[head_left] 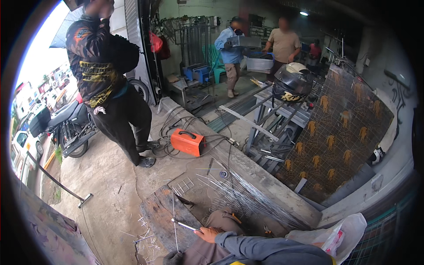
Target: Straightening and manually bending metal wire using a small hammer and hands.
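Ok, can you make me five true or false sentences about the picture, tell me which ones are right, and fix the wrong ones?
1. The right hand holds a tool with a shiny handle. True.
2. The orange box sits on top of the wooden board. False: it sits on the concrete ground, apart from the board.
3. A thin metal rod runs across the wooden board. True.
4. The dark helmet is lying on the ground. False: it rests on a grey table.
5. A motorcycle is parked over on the left side of the picture. True.
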The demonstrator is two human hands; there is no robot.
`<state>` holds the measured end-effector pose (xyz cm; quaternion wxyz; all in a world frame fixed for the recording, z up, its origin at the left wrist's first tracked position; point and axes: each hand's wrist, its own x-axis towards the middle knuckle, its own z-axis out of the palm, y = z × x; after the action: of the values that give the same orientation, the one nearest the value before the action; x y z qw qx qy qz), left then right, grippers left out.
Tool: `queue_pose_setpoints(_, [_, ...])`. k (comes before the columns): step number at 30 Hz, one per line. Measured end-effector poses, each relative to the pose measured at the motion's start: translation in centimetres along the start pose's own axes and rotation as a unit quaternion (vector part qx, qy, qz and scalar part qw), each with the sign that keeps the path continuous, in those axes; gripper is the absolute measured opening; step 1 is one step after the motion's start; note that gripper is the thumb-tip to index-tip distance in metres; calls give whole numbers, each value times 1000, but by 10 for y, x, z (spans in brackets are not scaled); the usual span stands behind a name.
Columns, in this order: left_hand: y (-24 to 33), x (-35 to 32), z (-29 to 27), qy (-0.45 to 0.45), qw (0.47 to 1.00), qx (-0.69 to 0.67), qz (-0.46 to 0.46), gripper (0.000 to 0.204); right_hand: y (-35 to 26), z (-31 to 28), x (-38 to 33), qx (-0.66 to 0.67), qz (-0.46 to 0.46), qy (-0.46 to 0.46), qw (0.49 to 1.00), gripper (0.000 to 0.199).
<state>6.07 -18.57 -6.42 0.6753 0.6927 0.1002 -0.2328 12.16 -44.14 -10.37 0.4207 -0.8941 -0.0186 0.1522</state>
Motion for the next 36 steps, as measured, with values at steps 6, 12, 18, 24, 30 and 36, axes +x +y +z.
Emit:
queue_pose_setpoints(6, [1,19,27,-49,999,3,-2,17,3,10,5,2,-35,23,999,61])
queue_pose_setpoints(12, [-3,16,21,-43,999,-2,-5,17,8,13,9,0,-19,0,1000,63])
queue_pose_setpoints(18, [-3,9,13,-30,1000,0,-4,17,12,17,7,-3,-21,16,1000,61])
queue_pose_setpoints(24, [-7,2,11,-19,1000,-5,-9,17,7,14,5,-16,-33,32,999,61])
queue_pose_setpoints(30, [-7,0,8,-11,1000,-8,-12,17,-7,-1,1,-7,-42,1,999,63])
queue_pose_setpoints(36, [-4,3,10,-13,1000,-9,-9,17,-3,1,1,-3,-18,12,1000,64])
